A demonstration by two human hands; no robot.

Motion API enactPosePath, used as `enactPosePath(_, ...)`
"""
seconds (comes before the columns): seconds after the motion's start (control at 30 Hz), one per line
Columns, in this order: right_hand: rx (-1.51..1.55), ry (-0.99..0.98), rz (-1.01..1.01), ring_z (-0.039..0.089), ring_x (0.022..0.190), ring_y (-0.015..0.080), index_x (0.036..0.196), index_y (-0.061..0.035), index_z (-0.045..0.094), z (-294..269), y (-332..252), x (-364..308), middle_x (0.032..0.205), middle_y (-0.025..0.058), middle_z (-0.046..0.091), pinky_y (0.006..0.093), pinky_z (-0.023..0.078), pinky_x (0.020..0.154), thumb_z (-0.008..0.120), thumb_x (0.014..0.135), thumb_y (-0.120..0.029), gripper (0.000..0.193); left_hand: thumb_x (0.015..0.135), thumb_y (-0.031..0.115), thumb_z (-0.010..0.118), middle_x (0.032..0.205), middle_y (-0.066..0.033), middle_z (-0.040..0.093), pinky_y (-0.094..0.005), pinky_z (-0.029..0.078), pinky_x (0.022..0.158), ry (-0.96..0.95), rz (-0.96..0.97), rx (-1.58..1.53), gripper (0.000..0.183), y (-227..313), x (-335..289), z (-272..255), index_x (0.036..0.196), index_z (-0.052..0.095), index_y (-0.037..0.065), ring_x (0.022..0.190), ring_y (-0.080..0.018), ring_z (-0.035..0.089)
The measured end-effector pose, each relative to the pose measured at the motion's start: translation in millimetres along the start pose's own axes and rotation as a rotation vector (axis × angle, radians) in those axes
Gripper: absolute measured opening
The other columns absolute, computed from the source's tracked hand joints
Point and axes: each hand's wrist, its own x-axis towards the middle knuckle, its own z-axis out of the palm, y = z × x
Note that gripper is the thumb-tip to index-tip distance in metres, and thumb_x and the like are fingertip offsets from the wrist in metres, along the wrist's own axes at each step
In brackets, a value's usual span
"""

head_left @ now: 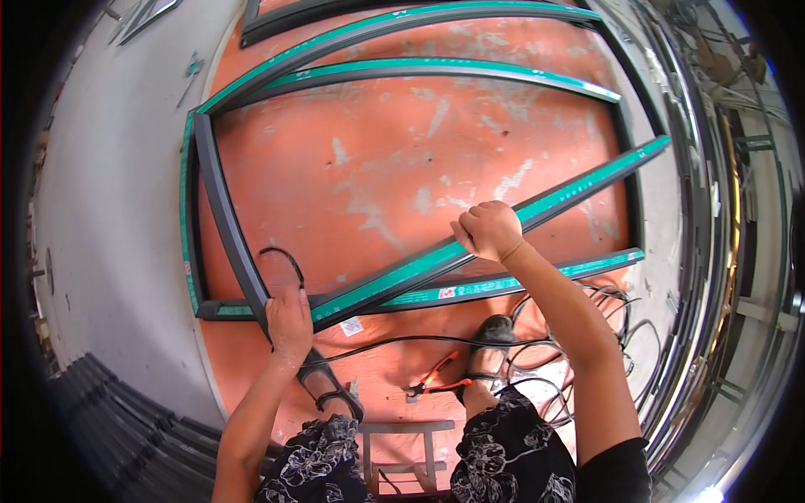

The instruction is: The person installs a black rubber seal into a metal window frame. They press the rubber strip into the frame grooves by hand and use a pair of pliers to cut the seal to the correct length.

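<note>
A dark grey window frame (394, 285) with green protective film lies tilted over a second dark frame (189, 210) with the same film. My left hand (289, 325) is closed around the tilted frame's near left corner, where two bars meet. Farther right, my right hand (489, 231) wraps over the middle of its green-filmed near bar, fingers curled round the edge. A thin black strip (289, 260) curls up beside my left hand; where its lower end goes is hidden.
Red-and-orange pliers (436, 377) lie between my feet, near a low stool (408, 429). Loops of black cord (545, 369) lie at the right on the scuffed orange board (360, 168). Dark profiles (126, 427) are stacked at lower left; more long profiles (692, 251) line the right.
</note>
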Motion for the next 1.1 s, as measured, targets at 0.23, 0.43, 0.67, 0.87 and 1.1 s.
enactPosePath(0.23, -0.101, -0.202, 0.22, 0.059, 0.056, 0.0276, 0.058, -0.0114, 0.06, -11.4, 8.7, -5.6, 0.057, 0.008, 0.059, 0.0402, 0.047, 0.049, 0.05, 0.084, -0.031, 0.034, 0.088, 0.015, 0.047, 0.066, -0.0159, 0.055, -0.0447, 0.038, 0.066, 0.107, 0.093, 0.1, 0.014, 21.6, 2.1, 15.1, 0.083, 0.052, 0.003, 0.067, -0.0344, 0.053)
enactPosePath(0.43, -0.059, -0.377, 0.325, 0.061, 0.055, 0.028, 0.058, -0.0109, 0.061, -8.8, -52.1, -6.5, 0.06, 0.0116, 0.061, 0.0388, 0.048, 0.051, 0.051, 0.082, -0.032, 0.033, 0.088, 0.015, 0.047, 0.069, -0.0164, 0.056, -0.0441, 0.039, 0.068, 0.048, 0.094, 0.168, 0.016, -28.1, -21.5, 2.2, 0.089, 0.055, 0.001, 0.069, -0.0347, 0.054)
enactPosePath(0.67, 0.019, 0.132, 0.233, 0.052, 0.045, 0.0248, 0.05, -0.0119, 0.051, 1.2, -70.8, -16.8, 0.049, 0.0056, 0.051, 0.0369, 0.043, 0.044, 0.061, 0.072, -0.02, 0.025, 0.089, 0.014, 0.045, 0.071, -0.0168, 0.056, -0.0435, 0.039, 0.069, 0.138, 0.139, 0.156, 0.018, -46.0, -26.4, -3.4, 0.092, 0.054, -0.001, 0.069, -0.0356, 0.052)
enactPosePath(0.87, -0.07, -0.06, 0.189, 0.054, 0.046, 0.0264, 0.05, -0.0114, 0.052, -3.0, -32.0, -16.0, 0.048, 0.0066, 0.053, 0.0387, 0.045, 0.045, 0.056, 0.077, -0.025, 0.03, 0.091, 0.016, 0.044, 0.067, -0.0166, 0.053, -0.0436, 0.038, 0.07, 0.183, 0.039, 0.207, 0.019, -1.9, -24.9, 15.2, 0.089, 0.054, 0.001, 0.066, -0.0352, 0.051)
enactPosePath(1.1, -0.105, -0.171, 0.199, 0.061, 0.058, 0.0307, 0.056, -0.0093, 0.059, -3.9, 17.9, -4.1, 0.061, 0.0117, 0.061, 0.0425, 0.049, 0.054, 0.051, 0.078, -0.024, 0.027, 0.091, 0.02, 0.043, 0.062, -0.0165, 0.056, -0.045, 0.038, 0.066, 0.159, -0.088, 0.135, 0.02, 37.4, -10.6, 34.5, 0.084, 0.054, 0.004, 0.063, -0.0345, 0.055)
